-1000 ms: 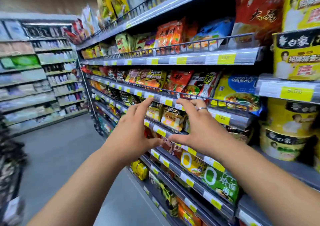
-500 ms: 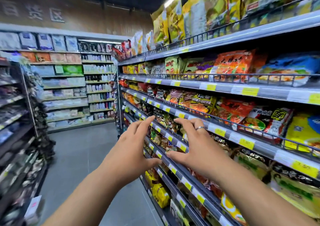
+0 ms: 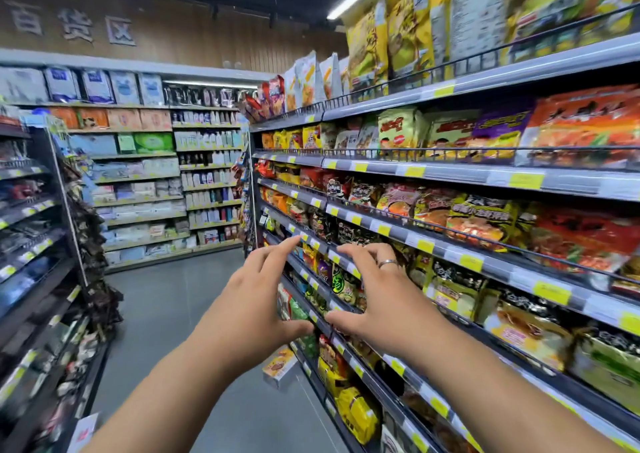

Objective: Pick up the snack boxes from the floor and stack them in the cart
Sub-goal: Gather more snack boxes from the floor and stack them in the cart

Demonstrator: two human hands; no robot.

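Snack-packed shelving [image 3: 450, 172] fills the view from 12 to 5 o'clock, with grey floor [image 3: 166, 314] running toward 7. At centre the left hand [image 3: 252, 307] and right hand [image 3: 384, 300] hover apart, fingers spread and lightly bent, holding nothing. A snack box [image 3: 280, 366] lies on the floor at 6 o'clock, beside the bottom shelf

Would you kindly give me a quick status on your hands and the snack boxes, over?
Left hand and right hand open, empty. One snack box on floor beside bottom shelf. Cart not in view.
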